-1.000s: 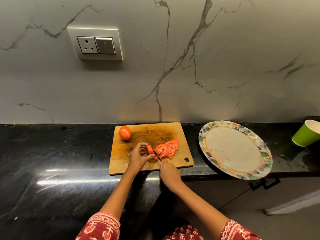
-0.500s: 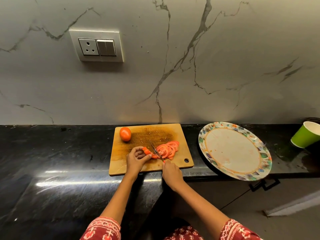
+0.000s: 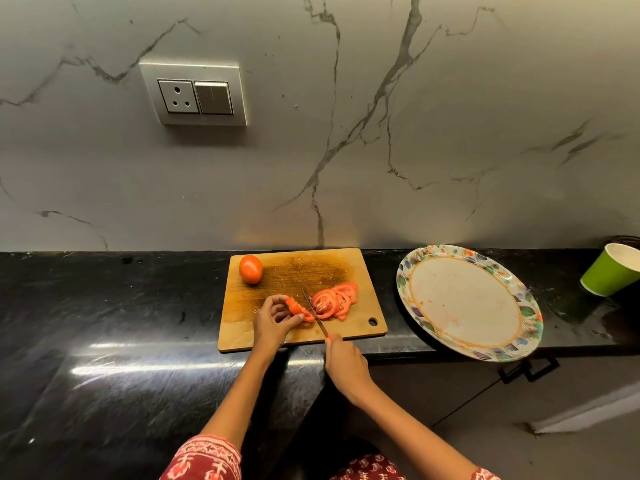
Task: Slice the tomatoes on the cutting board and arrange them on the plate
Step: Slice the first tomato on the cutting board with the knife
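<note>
I noted the tomato end piece (image 3: 298, 308) on the near-middle of the wooden cutting board (image 3: 242, 327), a thin orange-red wedge with a glossy skin. The left hand (image 3: 273, 322) pinched it, fingers curled round it. The right hand (image 3: 346, 362) gripped a knife (image 3: 315, 311) by an orange handle, its narrow blade lying between the end piece and a fanned row of cut slices (image 3: 335, 299), wet and seedy, to the right. A whole tomato (image 3: 250, 268), smooth and round, sat at the board's far left corner. The board was rectangular, stained dark in its centre, with a hole at its near right corner. Right of it lay a round floral-rimmed plate (image 3: 433, 258), overhanging the black glossy counter (image 3: 104, 306). A green paper cup (image 3: 606, 275) stood at far right.
</note>
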Demonstrator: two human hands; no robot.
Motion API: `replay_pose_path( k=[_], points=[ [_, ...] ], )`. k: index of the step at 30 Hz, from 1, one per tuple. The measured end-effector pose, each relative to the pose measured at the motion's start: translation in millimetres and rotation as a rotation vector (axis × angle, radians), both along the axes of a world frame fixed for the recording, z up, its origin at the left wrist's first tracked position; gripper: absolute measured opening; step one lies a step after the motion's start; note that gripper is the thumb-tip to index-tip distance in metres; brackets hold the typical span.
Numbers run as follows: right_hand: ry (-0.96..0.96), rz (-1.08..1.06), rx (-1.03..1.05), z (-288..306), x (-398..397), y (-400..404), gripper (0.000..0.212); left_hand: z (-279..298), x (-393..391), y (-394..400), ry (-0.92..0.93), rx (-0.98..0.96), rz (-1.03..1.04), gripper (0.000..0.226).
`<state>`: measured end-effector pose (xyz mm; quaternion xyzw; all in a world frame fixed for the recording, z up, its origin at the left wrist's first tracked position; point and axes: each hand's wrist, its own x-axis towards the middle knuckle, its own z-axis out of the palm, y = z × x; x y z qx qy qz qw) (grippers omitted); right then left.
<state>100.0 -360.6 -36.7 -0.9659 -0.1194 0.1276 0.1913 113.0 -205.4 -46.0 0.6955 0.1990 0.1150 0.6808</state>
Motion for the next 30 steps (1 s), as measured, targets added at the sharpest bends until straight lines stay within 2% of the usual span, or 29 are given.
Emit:
replay_pose_path(
  k=[5, 7, 9, 12, 18, 19, 21, 23, 24, 25, 26, 28, 30],
  points=[
    [-0.061, 0.015, -0.085, -1.7, -3.1, -2.9, 0.034, -2.0, 1.2, 2.8, 0.007, -0.018, -0.01, 0.045],
    [-0.163, 0.042, -0.15, 3.3, -4.0, -3.1, 0.023, -1.3, 3.9, 6.6, 0.035, -0.034, -0.024, 0.045],
    [-0.228, 0.04, -0.202, 3.4, -3.5, -1.5, 0.025, 0.4, 7.4, 8.9, 0.073, -0.005, -0.032, 0.045],
    [-0.179, 0.06, -0.188, -0.8, -1.0, 1.0, 0.015, 5.0, 8.4, 7.2, 0.085, 0.087, -0.02, 0.046],
    [0.037, 0.001, -0.102, -4.8, 7.2, 1.8, 0.032, 6.2, -3.3, 0.2, 0.018, 0.202, -0.009, 0.047],
    [0.032, -0.016, -0.075, -5.2, 6.8, 2.0, 0.031, 7.5, -4.1, -1.1, 0.006, 0.192, 0.013, 0.045],
    [-0.168, 0.004, -0.104, -5.0, 2.0, 1.9, 0.021, 15.2, -3.1, -2.2, -0.033, 0.189, 0.04, 0.043],
    [-0.109, 0.039, -0.149, 1.1, -4.7, 2.9, 0.037, 22.2, -0.2, 2.2, -0.054, 0.229, 0.001, 0.044],
    [-0.135, 0.056, -0.186, -2.5, -7.4, 2.0, 0.038, 23.9, 0.4, 6.2, -0.049, 0.264, -0.031, 0.045],
    [-0.108, 0.096, -0.189, -2.0, -10.7, 2.4, 0.029, 24.6, 1.0, 10.5, -0.034, 0.301, -0.065, 0.046],
    [-0.13, 0.071, -0.136, 1.4, -7.8, 6.0, 0.021, 24.0, 0.7, 14.1, -0.014, 0.333, -0.096, 0.046],
    [-0.048, 0.031, -0.06, 0.0, 1.5, 4.0, 0.032, 19.7, 0.6, 18.4, 0.018, 0.368, -0.132, 0.046],
    [-0.057, 0.021, 0.059, 1.3, 6.8, 0.3, 0.035, 17.1, 1.8, 17.6, 0.03, 0.399, -0.139, 0.046]
  ],
)
